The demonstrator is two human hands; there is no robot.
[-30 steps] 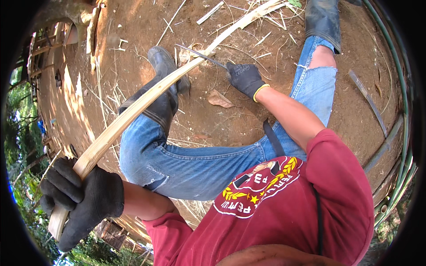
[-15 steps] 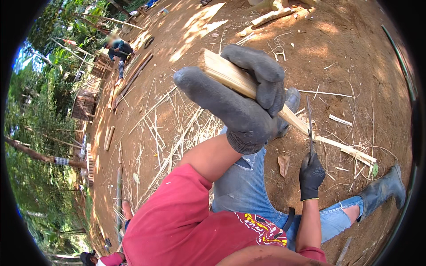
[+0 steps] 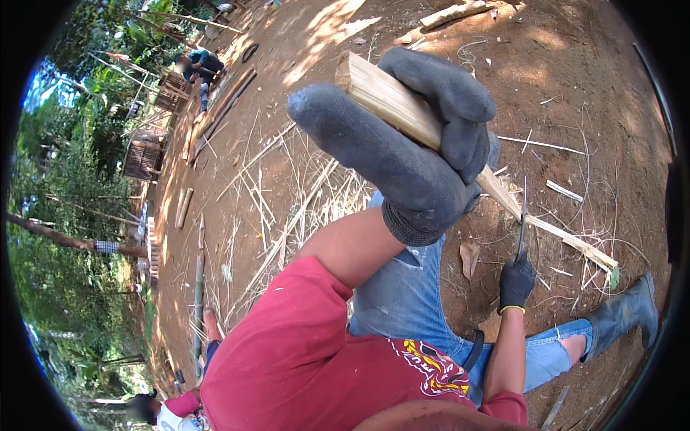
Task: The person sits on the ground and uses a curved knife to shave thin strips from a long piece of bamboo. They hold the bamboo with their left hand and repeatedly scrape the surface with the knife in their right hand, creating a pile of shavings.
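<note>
My left hand (image 3: 424, 151), in a dark grey work glove, is closed around a split piece of pale wood (image 3: 392, 100). Its thick squared end sticks out past my fingers, and the wood narrows down and to the right. My right hand (image 3: 517, 280), gloved in black, grips a knife (image 3: 524, 215); the handle is hidden in the fist. Its thin blade points away from me and crosses the wood's narrow lower end in this view. A pale strip (image 3: 575, 241) runs on beyond the blade in line with the wood; whether they are one piece I cannot tell.
Wood shavings and thin strips (image 3: 309, 201) litter the brown dirt around my legs. My boot (image 3: 624, 312) rests at the right. A log (image 3: 454, 13) lies at the top. Another person (image 3: 201, 66) crouches far left near long poles (image 3: 223, 108); another (image 3: 169, 413) is at lower left.
In the picture, both hands and the wood have shifted slightly right, along with the scene. My right hand sits a little lower. Both grips are unchanged.
</note>
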